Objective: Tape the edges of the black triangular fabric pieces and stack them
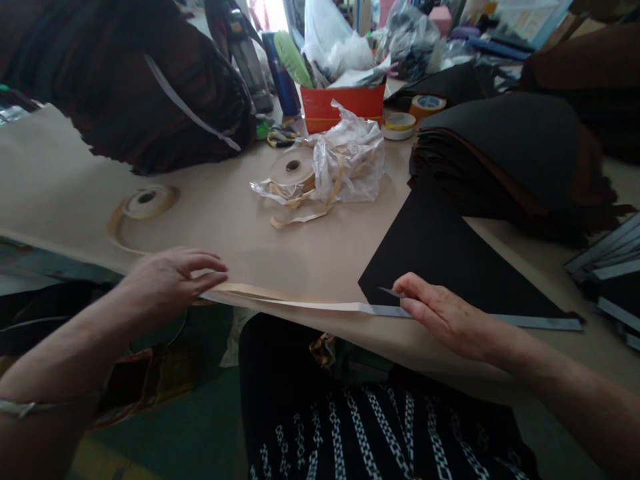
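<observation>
My left hand [173,281] rests on the front edge of a large beige paper sheet [210,233], fingers slightly curled, just behind a tan tape strip [255,292]. My right hand [445,319] lies over a long grey strip [535,320] at the near edge of a black sheet [450,260]. A thin pointed grey tip [387,291] sticks out past its fingers, and the strip seems pinched there. Beyond my hands, a tape roll [293,170] sits on crumpled clear plastic [350,160], and a nearly spent tape core [147,202] lies on the paper.
A tall stack of black sheets [500,153] stands to the right, and a dark bulky bag [150,87] lies at the far left. Behind them are a red box [343,107], small tape rolls [400,125], a blue bottle [283,73] and scissors [281,137]. Black-and-white patterned clothing [370,420] fills the space below.
</observation>
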`<state>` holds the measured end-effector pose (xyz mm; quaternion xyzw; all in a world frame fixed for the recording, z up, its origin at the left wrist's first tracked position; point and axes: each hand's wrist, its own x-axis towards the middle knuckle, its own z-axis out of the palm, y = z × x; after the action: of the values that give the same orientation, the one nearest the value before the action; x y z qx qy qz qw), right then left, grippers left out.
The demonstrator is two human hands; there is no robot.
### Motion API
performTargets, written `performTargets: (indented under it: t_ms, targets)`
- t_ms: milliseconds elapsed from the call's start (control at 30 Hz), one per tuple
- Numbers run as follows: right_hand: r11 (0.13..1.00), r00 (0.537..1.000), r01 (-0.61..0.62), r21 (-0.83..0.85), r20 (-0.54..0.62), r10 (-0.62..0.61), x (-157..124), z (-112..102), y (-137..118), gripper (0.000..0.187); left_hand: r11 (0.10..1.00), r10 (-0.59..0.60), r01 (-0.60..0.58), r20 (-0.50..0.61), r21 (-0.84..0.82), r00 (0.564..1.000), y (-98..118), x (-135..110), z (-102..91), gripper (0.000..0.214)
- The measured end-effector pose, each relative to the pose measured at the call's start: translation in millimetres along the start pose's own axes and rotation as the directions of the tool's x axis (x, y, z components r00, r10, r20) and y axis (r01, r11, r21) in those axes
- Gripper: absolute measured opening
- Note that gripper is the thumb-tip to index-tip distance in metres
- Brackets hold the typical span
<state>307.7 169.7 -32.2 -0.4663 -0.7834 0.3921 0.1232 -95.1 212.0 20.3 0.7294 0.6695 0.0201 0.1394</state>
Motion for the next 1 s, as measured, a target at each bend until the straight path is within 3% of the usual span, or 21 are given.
performTargets:
  t_ms: [67, 133, 200, 300, 400, 500, 767, 1000]
  targets:
    - [0.997, 0.999, -0.021, 0.069, -0.035, 0.024, -1.6, -0.8, -1.8, 0.024, 0.959, 0.211, -0.194, 0.062, -0.206, 0.976, 45.5, -10.2, 19.5, 0.029]
    - [0.995, 0.997, -0.002, 0.096, -0.075, 0.009, -2.3, 2.2, -3.9, 0.024, 0.903, 0.378, -0.357, 0.051, -0.239, 0.924, 90.9, -17.6, 42.8, 0.021]
    - [0.995, 0.993, 0.023, 0.1, -0.115, -0.011, -1.5, 7.2, -6.1, 0.023, 0.884, 0.461, -0.446, 0.102, -0.143, 0.881, 128.6, -20.8, 64.2, 0.013]
    - [0.991, 0.993, -0.058, 0.121, -0.098, 0.07, 1.5, 15.6, -7.8, 0.024, 0.893, 0.425, -0.442, 0.163, 0.087, 0.891, 162.6, -19.2, 84.3, 0.009]
    - [0.971, 0.984, -0.157, 0.181, -0.053, 0.169, 5.3, 24.8, -6.4, 0.016, 0.904, 0.371, -0.394, 0.153, 0.165, 0.916, 172.7, -15.0, 90.2, 0.006]
    - [0.968, 0.977, -0.183, 0.169, -0.077, 0.198, 8.2, 33.8, -4.2, 0.032, 0.903, 0.365, -0.391, 0.164, 0.178, 0.916, 171.8, -10.7, 90.1, 0.006]
    - [0.99, 0.983, -0.131, 0.047, -0.121, 0.136, 7.0, 44.0, -3.9, 0.037, 0.872, 0.395, -0.457, 0.296, 0.178, 0.87, 177.5, 0.3, 76.8, 0.009]
    - [0.985, 0.986, -0.128, -0.117, -0.117, 0.114, 7.9, 46.7, -9.6, 0.037, 0.884, 0.318, -0.426, 0.421, 0.191, 0.849, 184.8, 1.5, 65.4, 0.011]
